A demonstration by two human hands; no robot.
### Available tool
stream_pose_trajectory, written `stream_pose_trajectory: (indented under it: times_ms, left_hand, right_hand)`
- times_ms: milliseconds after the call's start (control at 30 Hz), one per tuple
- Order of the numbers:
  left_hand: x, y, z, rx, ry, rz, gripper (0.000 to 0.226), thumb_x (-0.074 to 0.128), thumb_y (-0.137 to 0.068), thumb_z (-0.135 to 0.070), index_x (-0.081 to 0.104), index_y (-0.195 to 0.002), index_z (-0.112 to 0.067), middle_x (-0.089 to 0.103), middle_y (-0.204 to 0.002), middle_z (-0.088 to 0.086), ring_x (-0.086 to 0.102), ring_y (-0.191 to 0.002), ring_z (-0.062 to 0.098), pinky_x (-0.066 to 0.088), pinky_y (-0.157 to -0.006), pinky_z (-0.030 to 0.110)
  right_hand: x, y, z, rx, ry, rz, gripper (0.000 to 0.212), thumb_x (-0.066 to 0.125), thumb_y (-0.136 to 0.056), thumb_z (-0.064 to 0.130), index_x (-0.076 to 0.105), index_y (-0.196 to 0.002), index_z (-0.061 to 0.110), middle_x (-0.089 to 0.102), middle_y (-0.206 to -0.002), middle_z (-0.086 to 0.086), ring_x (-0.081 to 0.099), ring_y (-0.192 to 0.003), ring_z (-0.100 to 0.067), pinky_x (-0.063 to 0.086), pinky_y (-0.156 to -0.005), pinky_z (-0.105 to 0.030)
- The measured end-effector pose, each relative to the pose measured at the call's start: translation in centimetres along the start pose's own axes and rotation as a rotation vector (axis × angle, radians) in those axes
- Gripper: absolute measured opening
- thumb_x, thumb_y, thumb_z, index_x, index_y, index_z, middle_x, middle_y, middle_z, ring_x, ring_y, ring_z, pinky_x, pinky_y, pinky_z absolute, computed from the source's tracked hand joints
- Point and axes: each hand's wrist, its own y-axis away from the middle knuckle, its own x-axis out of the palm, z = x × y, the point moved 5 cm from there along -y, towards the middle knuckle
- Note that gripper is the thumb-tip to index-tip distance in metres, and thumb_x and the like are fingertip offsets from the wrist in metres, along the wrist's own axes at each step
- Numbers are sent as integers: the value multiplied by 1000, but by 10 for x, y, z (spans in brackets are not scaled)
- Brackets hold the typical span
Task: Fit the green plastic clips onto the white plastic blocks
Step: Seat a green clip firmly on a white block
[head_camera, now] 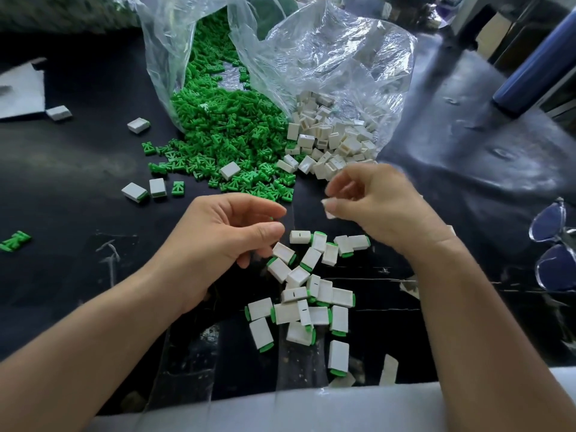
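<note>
**Position of parts.** The left hand is curled, with thumb and forefinger closed on a green clip. Only a sliver of the clip shows at the fingertips. The right hand pinches a white block between thumb and fingers. The block is blurred, so its long axis and the direction of its open end cannot be determined.

**Governing relation.** The block lies to the right of the clip at about the same height, and a clear gap separates them. The fingertips of the two hands point toward each other across this gap. Both parts are held above the black table, just far of the pile of fitted blocks.

**Step in hand.** This is judged to be the joining step. The clip must travel right, or the block left, until the clip enters the block's open end. Alignment of that end with the clip should be confirmed first, since it is not visible here.

**Supply.** The heap of loose green clips lies far of the left hand. The heap of loose white blocks lies far of the right hand, which is the nearer hand to it. Both heaps spill from clear bags.
</note>
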Motion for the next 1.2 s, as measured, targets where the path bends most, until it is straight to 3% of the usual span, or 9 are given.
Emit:
stream_pose_trajectory:
  times_ms: [167, 333, 433, 500, 567, 733, 900, 1067, 1200]
  left_hand:
    - [-2, -1, 0, 17, 2, -49, 27, 74, -65, -9, 70, -90, -20, 73, -79, 0, 66, -65, 8, 52, -53, 18]
    - [-5, -1, -2, 32, 33, -95, 9, 70, -72, -8, 70, -80, -13, 71, -66, 3, 65, -57, 9, 51, -51, 18]
    - [-5, -2, -2, 18, 31, -116, 8, 69, -75, -4, 70, -77, -12, 69, -61, 2, 63, -53, 8, 49, -47, 17]
    - [-4, -1, -3, 18, 29, -112, 9, 69, -74, -4, 70, -75, -13, 70, -62, 2, 63, -53, 8, 48, -46, 16]
    - [-4, 0, -4, 20, 34, -107, 9, 69, -74, -4, 70, -74, -13, 70, -62, 2, 63, -53, 9, 48, -47, 16]
    - [-3, 0, -5, 21, 35, -93, 12, 69, -74, -4, 71, -71, -16, 70, -64, 5, 64, -54, 10, 48, -48, 17]
    - [-3, 1, -5, 18, 49, -82, 15, 70, -73, -2, 72, -68, -15, 70, -64, 5, 63, -54, 10, 49, -48, 17]
    - [-4, 0, -5, 49, 4, -96, 21, 71, -71, 4, 73, -67, -16, 68, -61, -1, 59, -53, 3, 48, -49, 13]
    - [-5, -1, -5, 48, 27, -103, 18, 72, -68, 3, 73, -67, -15, 69, -62, -1, 59, -54, 3, 48, -52, 12]
  right_hand:
    - [24, 9, 30, -158, -368, 56, 11, 69, -80, 10, 64, -77, 19, 67, -74, -5, 65, -68, -18, 56, -69, -33]
    - [36, 8, 30, -140, -455, 126, 13, 59, -89, 16, 66, -77, 16, 67, -68, 1, 64, -63, -12, 51, -58, -21]
    - [29, 1, 20, -160, -126, -75, 13, 60, -88, 22, 70, -86, 14, 66, -75, 3, 58, -67, -10, 43, -66, -17]
    - [30, -2, 18, -170, 100, -148, 18, 62, -87, 23, 70, -100, 15, 65, -93, 1, 56, -84, -11, 40, -78, -17]
    - [36, -5, 15, -154, 175, -123, 27, 62, -87, 25, 66, -112, 16, 59, -103, -2, 55, -99, -17, 40, -90, -26]
    - [48, -12, 13, -140, 279, -68, 42, 60, -86, 33, 55, -126, 20, 49, -108, -3, 50, -107, -23, 40, -92, -34]
    - [47, -14, 13, -137, 266, -51, 22, 64, -84, 31, 61, -101, 17, 43, -93, 3, 51, -96, -20, 41, -84, -31]
    - [44, -11, 14, -179, 255, -45, 20, 52, -92, 29, 64, -97, 13, 49, -89, 0, 52, -94, -22, 34, -77, -29]
    - [35, -6, 17, -165, -34, -61, 14, 53, -92, 22, 62, -83, 17, 57, -73, 1, 58, -76, -19, 44, -71, -29]
